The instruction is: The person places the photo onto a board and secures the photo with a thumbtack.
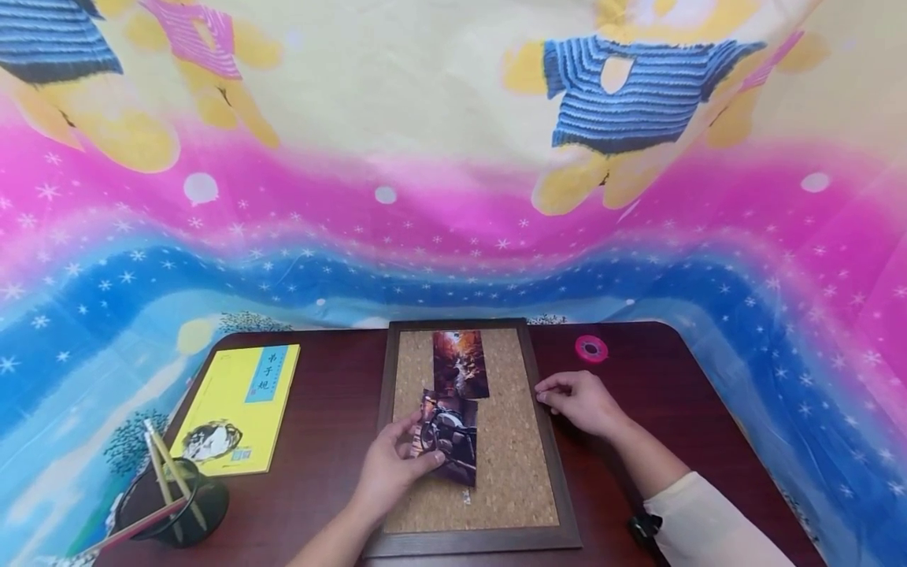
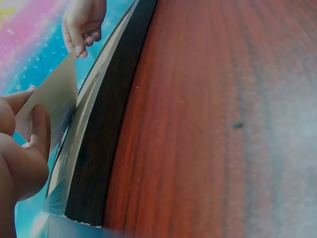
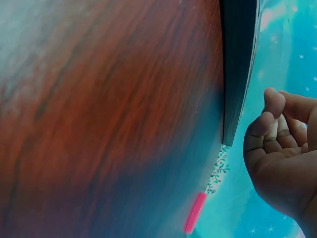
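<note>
In the head view my left hand (image 1: 393, 465) holds a photo of a motorcycle (image 1: 453, 437) by its left side, thumb on the face. It overlaps the lower middle of a framed cork board (image 1: 513, 472). The left wrist view shows the photo's pale back (image 2: 54, 94) tilted above the dark frame (image 2: 106, 119). An autumn-scene photo (image 1: 460, 362) lies on the upper cork, a dark dot near its top edge. Beside the board's right edge is my right hand (image 1: 584, 402), its thumb and index fingertips (image 3: 274, 101) together; I cannot tell whether something tiny is between them.
A yellow book (image 1: 237, 413) lies on the dark wooden table (image 1: 333, 425) to the left. In front of it stands a black mesh pen holder (image 1: 205, 504) with several pencils. A pink round thing (image 1: 591, 348) sits at the back right. A patterned cloth (image 1: 453, 197) hangs behind.
</note>
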Demonstrator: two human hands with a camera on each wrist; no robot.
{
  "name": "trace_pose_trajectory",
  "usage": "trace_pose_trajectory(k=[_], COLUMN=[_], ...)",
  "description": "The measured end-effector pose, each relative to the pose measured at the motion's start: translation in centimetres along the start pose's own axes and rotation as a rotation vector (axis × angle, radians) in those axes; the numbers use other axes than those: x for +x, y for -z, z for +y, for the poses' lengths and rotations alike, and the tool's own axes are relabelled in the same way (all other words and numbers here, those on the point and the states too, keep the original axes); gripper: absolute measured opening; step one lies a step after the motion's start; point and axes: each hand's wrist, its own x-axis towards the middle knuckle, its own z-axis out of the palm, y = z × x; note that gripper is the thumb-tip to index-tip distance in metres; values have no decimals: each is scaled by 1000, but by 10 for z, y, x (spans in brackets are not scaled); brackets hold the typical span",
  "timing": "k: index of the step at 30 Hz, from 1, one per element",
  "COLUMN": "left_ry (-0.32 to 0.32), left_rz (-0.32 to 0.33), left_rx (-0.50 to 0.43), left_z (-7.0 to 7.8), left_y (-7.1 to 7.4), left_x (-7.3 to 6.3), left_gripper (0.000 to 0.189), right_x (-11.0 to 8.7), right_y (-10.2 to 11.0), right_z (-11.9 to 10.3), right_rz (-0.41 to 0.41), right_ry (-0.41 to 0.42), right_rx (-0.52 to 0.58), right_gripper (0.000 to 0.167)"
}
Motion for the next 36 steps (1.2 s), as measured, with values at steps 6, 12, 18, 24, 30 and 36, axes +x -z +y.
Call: trace_pose_trajectory(k=[6, 12, 18, 24, 30, 36], left_ry=[-47, -92, -153, -175, -206, -221], left_rz=[22, 16, -12, -28, -21, -20], left_rx=[211, 371, 462, 567, 701, 750], left_z=[-4, -6, -6, -5, -3, -5], left_y=[-4, -4, -7, -12, -15, -18], left_x=[-2, -2, -6, -10, -13, -13], left_gripper=[81, 79, 77, 78, 80, 80], right_x=[2, 4, 6, 10, 15, 21], right_y=[-5, -11, -17, -24, -30, -37], right_z=[-3, -8, -17, -25, -36, -48], right_rz=[-5, -20, -26, -27, -47, -81], right_ry=[7, 31, 61, 115, 160, 207], right_rx=[-10, -7, -9, -34, -69, -97], right_gripper=[12, 12, 11, 10, 12, 11])
